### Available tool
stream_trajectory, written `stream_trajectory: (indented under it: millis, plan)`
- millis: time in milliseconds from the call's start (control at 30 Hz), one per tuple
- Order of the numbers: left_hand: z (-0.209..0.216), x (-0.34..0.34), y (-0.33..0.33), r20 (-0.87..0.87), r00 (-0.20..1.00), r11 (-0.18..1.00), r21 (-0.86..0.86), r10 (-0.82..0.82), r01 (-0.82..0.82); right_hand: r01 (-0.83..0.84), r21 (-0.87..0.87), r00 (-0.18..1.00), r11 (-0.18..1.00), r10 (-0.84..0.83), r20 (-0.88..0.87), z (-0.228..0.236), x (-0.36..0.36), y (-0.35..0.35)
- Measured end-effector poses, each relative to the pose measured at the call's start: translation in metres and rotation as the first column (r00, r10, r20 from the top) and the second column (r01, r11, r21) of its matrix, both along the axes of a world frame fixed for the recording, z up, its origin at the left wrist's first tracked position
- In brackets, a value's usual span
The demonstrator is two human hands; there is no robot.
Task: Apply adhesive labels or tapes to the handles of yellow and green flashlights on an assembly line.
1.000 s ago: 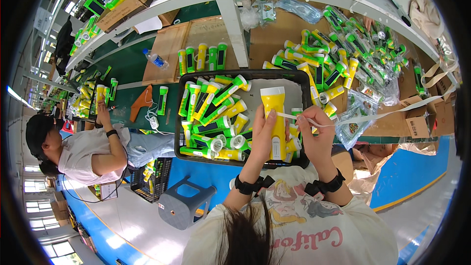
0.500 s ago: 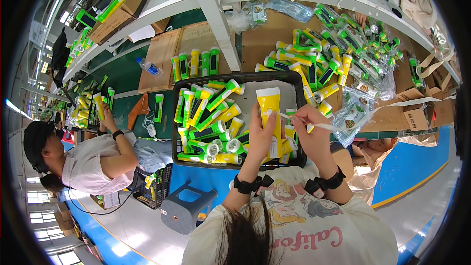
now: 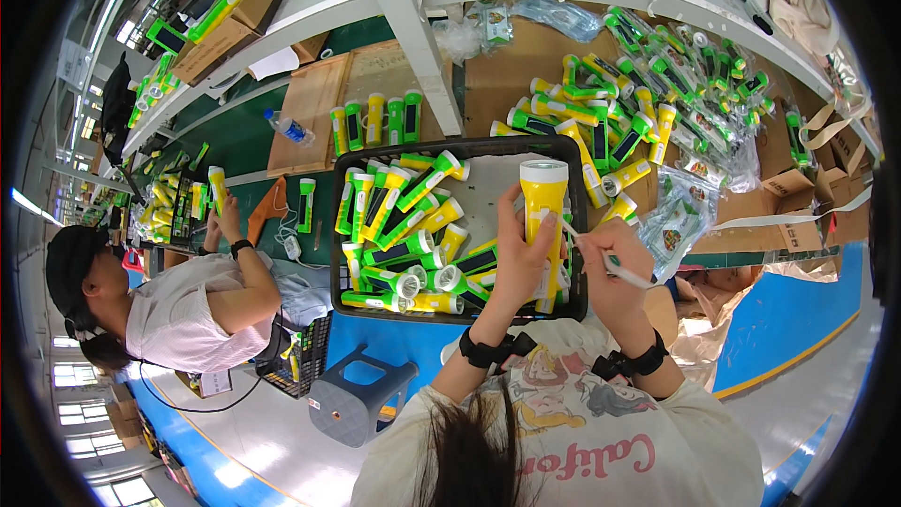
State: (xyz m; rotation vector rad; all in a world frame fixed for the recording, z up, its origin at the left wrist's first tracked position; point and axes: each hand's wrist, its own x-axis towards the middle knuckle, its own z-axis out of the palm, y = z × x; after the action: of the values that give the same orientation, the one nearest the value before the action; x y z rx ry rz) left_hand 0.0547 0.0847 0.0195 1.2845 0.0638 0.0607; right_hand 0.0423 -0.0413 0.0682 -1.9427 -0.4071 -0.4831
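A yellow flashlight (image 3: 543, 195) with a white head is held over the right part of a black crate (image 3: 338, 239), its head pointing away from me. My left hand (image 3: 522, 258) is wrapped round its body. Beside the flashlight, my right hand (image 3: 612, 252) is closed on a narrow white strip (image 3: 627, 273). One part of the strip reaches from my fingers to the flashlight's side; another hangs out below the hand. Whether it is fixed to the flashlight I cannot tell. Green and yellow flashlights (image 3: 399, 249) lie piled in the crate's left part.
Loose flashlights (image 3: 601, 122) are heaped beyond the crate, near bagged ones (image 3: 699, 99). Several flashlights (image 3: 375, 120) stand in a row behind it. A grey shelf post (image 3: 408, 28) rises there. At left, a co-worker (image 3: 188, 310) holds a flashlight; a stool (image 3: 347, 404) stands between us.
My left hand and the flashlight have shifted slightly right. My right hand has turned and moved a little right and down, with the strip now bent below it. The co-worker's flashlight has moved right.
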Motion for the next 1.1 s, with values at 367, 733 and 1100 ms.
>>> stream_trajectory:
  millis: [367, 733, 1100]
  plan:
    - [-0.009, 0.007, -0.014, -0.075, 0.996, 0.998, -0.050, -0.036, 0.033, -0.114, -0.200, 0.946, 0.973, 0.168, 0.278, 0.007, -0.022, -0.016]
    - [-0.014, 0.015, 0.004, -0.352, 0.936, 0.945, -0.300, 0.016, -0.129, -0.015, 0.096, 0.899, 0.995, 0.055, -0.434, -0.048, -0.006, -0.004]
    - [-0.068, 0.035, -0.010, -0.308, 0.928, 0.873, -0.485, -0.211, 0.038, 0.241, 0.434, 0.583, 0.868, 0.228, -0.780, -0.075, 0.025, -0.043]
